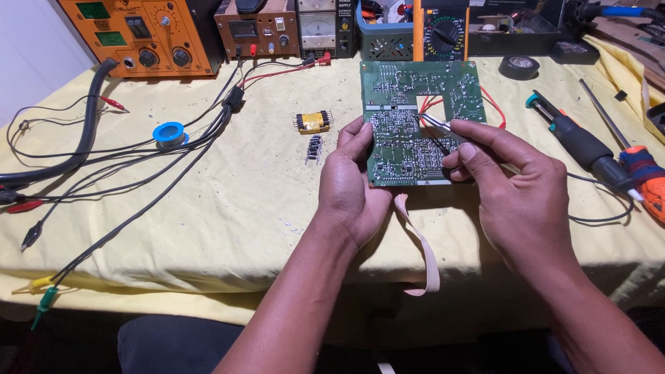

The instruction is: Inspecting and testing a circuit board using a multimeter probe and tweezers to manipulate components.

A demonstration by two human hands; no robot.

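Our left hand (350,187) grips the flat green circuit board (419,118), solder side up so we see it; our right hand (516,201) pinches thin metal tweezers (435,122) (tips on the board).

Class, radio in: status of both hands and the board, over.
Left hand grips board edge. Right hand holds tweezers on it. Nothing blocking.

circuit board (415,111): green, glossy, dotted with shiny metal solder | table cover (242,201): yellow cloth, matt, wrinkled | screwdriver (578,142): black rubbery grip, matt
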